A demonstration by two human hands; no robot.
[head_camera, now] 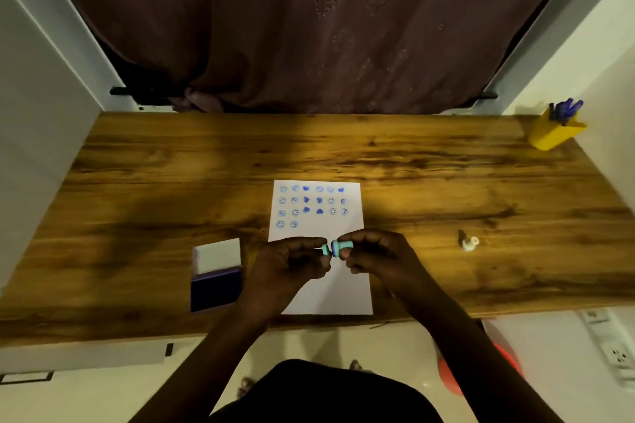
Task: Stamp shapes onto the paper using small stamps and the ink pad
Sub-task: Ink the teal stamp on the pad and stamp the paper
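A white sheet of paper (319, 233) lies on the wooden desk (412, 182), with several rows of blue smiley and heart prints on its upper half. Over its middle, both hands hold a small teal stamp (342, 245). My right hand (374, 256) grips the stamp's body. My left hand (292, 263) pinches the teal cap (326, 250) at its left end; a thin gap shows between cap and body. The open ink pad (215, 288), dark blue with its white lid raised, sits left of the paper.
Another small stamp (468, 241), white with a dark part, lies on the desk to the right. A yellow pen holder (553, 132) with blue pens stands at the far right corner. A dark curtain hangs behind the desk. A power strip (611, 347) lies below on the right.
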